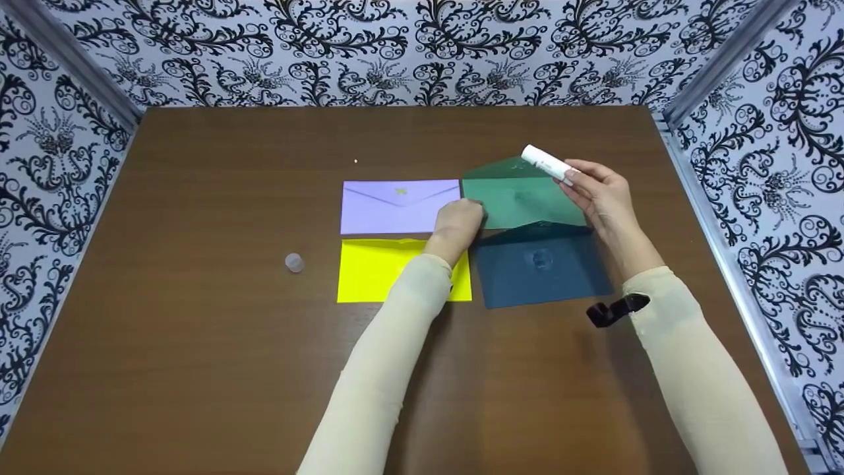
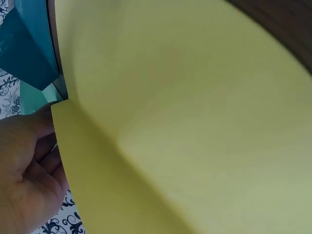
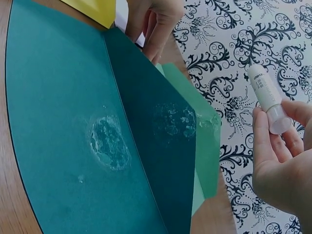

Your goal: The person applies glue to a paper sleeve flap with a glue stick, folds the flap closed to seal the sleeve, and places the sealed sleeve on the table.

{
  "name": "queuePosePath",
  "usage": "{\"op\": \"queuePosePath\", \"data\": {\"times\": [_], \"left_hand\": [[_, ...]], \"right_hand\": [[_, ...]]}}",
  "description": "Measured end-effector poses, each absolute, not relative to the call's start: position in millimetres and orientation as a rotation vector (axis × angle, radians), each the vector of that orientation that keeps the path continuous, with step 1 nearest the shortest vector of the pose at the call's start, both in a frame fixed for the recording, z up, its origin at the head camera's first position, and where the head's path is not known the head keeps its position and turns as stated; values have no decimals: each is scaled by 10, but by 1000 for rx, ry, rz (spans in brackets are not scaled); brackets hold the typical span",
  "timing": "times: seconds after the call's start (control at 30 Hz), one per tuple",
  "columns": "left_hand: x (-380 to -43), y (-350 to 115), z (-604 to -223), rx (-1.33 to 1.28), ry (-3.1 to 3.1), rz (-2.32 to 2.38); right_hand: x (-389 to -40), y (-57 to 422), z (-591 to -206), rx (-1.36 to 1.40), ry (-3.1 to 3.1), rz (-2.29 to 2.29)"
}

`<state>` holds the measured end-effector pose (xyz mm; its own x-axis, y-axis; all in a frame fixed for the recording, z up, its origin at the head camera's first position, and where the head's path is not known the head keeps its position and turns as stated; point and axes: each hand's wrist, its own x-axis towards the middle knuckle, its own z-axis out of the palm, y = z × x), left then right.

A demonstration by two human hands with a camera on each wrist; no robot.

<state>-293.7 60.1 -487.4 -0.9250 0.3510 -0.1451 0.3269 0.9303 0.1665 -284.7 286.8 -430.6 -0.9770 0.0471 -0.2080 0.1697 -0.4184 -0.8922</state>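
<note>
My right hand (image 1: pixel 610 201) pinches a white glue stick (image 1: pixel 544 162) near its lower end, above the right part of the green envelope (image 1: pixel 521 201). In the right wrist view its translucent base sits between thumb and fingers. At the green envelope's left edge is my left hand (image 1: pixel 459 223), its fingers pointing down and their tips hidden. That envelope's flap lies open toward the back, with whitish smears. Nearest me on the right, a dark teal envelope (image 1: pixel 567 270) has its flap partly raised and a glue smear (image 3: pixel 109 144) on its body.
A lilac envelope (image 1: pixel 382 214) with its flap down lies behind a yellow envelope (image 1: pixel 372 270), whose flap is lifted in the left wrist view. My left forearm crosses the yellow one. A small translucent cap (image 1: pixel 294 262) stands on the brown table (image 1: pixel 217 343) to the left.
</note>
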Motion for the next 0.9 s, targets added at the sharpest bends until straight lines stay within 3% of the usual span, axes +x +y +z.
{"op": "queuePosePath", "data": {"times": [0.9], "left_hand": [[-2941, 596, -4892, 575, 2943, 182]], "right_hand": [[-2903, 2927, -4413, 334, 2132, -2208]]}}
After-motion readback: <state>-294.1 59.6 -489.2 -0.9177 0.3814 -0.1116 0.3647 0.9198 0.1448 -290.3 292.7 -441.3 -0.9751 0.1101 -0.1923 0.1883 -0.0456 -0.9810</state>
